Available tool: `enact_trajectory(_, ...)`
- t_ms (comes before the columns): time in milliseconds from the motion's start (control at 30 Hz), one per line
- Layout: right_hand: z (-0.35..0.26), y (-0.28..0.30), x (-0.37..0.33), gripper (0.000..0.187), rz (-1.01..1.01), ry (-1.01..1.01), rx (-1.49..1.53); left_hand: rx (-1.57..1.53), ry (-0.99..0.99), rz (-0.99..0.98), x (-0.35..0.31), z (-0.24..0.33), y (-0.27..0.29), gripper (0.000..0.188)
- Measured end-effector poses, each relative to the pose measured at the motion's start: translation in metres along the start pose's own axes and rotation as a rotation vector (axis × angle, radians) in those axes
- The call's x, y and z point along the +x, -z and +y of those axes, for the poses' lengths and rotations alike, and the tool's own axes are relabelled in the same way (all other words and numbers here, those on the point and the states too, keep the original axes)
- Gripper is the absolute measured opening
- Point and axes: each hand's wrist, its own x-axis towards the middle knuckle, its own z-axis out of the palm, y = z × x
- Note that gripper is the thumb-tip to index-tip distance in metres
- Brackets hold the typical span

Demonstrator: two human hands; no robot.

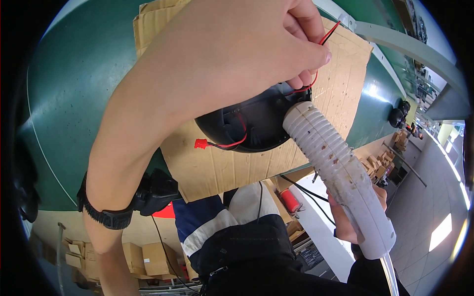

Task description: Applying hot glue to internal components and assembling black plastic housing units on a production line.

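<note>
My left hand reaches across the top of the view, its thumb and fingers pinching a thin red-and-black wire. Below that hand, a rounded black plastic shell lies on a sheet of cardboard, partly hidden by my forearm. A second wire pair runs out of the shell and ends in a red connector. My right hand is wrapped round the handle of a white hot glue gun, with a clear glue stick sticking out its back. The gun's ribbed front end is over the shell's right edge.
The cardboard lies on a green table. A black device is strapped to my left forearm. A grey metal frame rises at the upper right. Black parts sit farther along the table. Cardboard boxes stand below.
</note>
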Motion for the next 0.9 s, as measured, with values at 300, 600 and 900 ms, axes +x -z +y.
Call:
enact_trajectory(300,-0.007,0.004,0.003,0.033,-0.102,-0.216,0.170,-0.055,-0.170,0.017,-0.006,-0.032,-0.009,0.018)
enact_trajectory(600,-0.007,0.011,0.011,0.026,-0.101,-0.079,0.178,0.418,-0.106,0.377,-0.048,-0.019,-0.026,0.011)
enact_trajectory(900,-0.009,-0.005,0.019,0.024,-0.043,-0.109,0.440,0.279,0.215,0.417,-0.086,-0.006,-0.027,0.007)
